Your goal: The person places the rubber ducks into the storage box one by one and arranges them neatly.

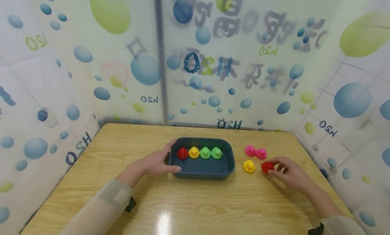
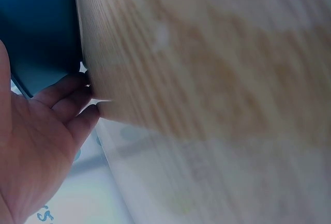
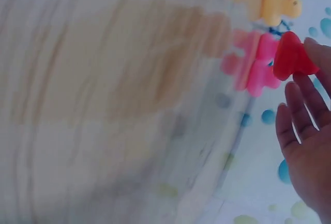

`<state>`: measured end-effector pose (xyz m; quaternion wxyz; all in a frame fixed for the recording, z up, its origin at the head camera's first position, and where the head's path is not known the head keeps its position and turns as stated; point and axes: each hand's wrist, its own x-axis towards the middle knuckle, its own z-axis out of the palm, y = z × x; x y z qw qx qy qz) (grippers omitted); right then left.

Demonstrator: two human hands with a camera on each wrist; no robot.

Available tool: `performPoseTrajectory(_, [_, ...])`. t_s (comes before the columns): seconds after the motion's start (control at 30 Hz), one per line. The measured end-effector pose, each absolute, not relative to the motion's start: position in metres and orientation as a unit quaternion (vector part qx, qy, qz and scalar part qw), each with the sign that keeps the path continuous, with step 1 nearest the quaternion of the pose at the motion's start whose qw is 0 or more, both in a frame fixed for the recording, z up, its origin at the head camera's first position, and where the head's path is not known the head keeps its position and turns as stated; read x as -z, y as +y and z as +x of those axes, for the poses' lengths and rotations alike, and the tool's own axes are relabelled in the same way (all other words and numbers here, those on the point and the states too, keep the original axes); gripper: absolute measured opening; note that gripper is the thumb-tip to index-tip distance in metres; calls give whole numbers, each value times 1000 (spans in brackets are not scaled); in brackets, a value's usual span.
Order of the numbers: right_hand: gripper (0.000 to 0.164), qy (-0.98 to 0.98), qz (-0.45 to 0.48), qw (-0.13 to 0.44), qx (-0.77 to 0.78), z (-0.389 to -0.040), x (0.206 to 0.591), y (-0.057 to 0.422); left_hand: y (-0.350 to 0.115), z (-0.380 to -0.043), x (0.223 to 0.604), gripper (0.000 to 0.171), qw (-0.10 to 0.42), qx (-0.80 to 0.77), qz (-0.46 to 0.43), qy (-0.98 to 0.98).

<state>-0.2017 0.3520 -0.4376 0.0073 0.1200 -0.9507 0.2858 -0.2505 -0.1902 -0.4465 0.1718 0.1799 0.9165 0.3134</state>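
Observation:
My left hand (image 1: 153, 163) grips the left end of a dark blue tray (image 1: 201, 176), its thumb over the front rim and its fingers along the outer side. In the left wrist view, the fingertips touch the tray wall (image 2: 44, 32). A row inside holds a red duck (image 1: 182, 153), a yellow duck (image 1: 194, 152) and two green ducks (image 1: 205, 153). To the tray's right, my right hand (image 1: 289, 174) pinches another red duck (image 1: 267, 167) between thumb and fingers. The right wrist view shows this red duck (image 3: 289, 57) between the fingertips, the other fingers spread.
Beside the held duck, a yellow duck (image 1: 249, 166) sits on the wooden table (image 1: 195, 204). Two pink ducks (image 1: 250, 151) stand just behind it, side by side. A curtain (image 1: 195, 103) printed with bubbles hangs behind the table and along both sides.

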Motion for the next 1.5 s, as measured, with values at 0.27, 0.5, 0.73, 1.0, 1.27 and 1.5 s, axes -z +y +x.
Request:
performPoseTrajectory(0.27, [34,-936,143,57,-316,-196,421,322,-190,-252,447,122,171,-311,177,918])
performPoseTrajectory(0.5, [31,-917,182,67,-350,-197,416,291,-189,-252,447,122,171,-309,180,918])
performPoseTrajectory(0.73, [30,-893,228,68,-382,-203,414,259,-187,-254,446,123,171,-308,180,918])
performPoseTrajectory(1.0, [35,-879,256,45,-400,-213,416,219,-187,-253,445,122,174,-306,176,919])
performPoseTrajectory(1.27, [36,-865,281,7,-416,-228,422,180,-189,-253,448,122,171,-304,179,920])
performPoseTrajectory(1.5, [33,-871,277,-32,-404,-239,424,149,-190,-252,447,123,172,-307,181,919])
